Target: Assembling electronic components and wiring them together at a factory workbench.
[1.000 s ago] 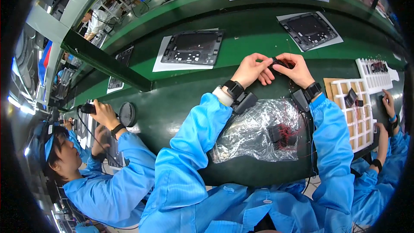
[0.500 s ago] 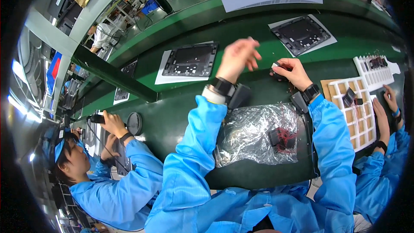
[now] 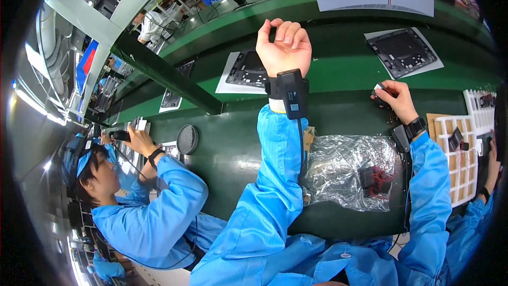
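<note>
Raised, left hand [image 3: 284, 47] now tops clear plastic bag [image 3: 349, 172].

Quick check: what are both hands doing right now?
Left hand: raised over the belt, fingers loosely curled, holding nothing visible.
Right hand: closed, pinching a small white part.

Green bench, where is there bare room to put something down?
Bare green bench lies between the round black disc and the plastic bag, and between the two black panels. It is crowded by the right hand: bag, white grid tray.
</note>
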### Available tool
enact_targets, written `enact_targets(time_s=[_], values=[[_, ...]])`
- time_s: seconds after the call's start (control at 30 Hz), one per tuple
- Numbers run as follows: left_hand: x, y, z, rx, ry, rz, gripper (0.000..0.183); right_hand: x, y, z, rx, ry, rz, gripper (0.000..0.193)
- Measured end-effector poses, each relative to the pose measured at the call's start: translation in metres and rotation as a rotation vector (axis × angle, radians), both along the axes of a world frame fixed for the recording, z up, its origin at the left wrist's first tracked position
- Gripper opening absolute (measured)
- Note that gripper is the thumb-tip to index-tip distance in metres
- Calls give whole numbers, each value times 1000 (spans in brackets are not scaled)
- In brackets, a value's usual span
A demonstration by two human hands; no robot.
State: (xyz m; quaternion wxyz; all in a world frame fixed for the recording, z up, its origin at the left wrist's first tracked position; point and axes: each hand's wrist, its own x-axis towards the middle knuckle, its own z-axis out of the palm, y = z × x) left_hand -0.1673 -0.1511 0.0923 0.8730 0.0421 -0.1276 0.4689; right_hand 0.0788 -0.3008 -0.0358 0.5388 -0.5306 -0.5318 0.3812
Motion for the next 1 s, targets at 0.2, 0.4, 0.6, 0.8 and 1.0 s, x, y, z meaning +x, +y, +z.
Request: enact_targets(time_s=[0.2,0.4,0.6,0.8,1.0], values=[[2,2,-5,-14,18,2,19,2,0,-2,-1,-16,1,14],[-2,5,-5,-17,12,13,18,3,1,-6,5,-17,-5,14],[-1,4,-5,-27,22,33,18,0,-1,-1,-23,-32,-11,14],[-1,5,-5,-31,26,35,19,3,0,-3,22,-58,5,14],[-3,6,-7,-71,74,102,19,1,0,-2,5,-37,-2,12]])
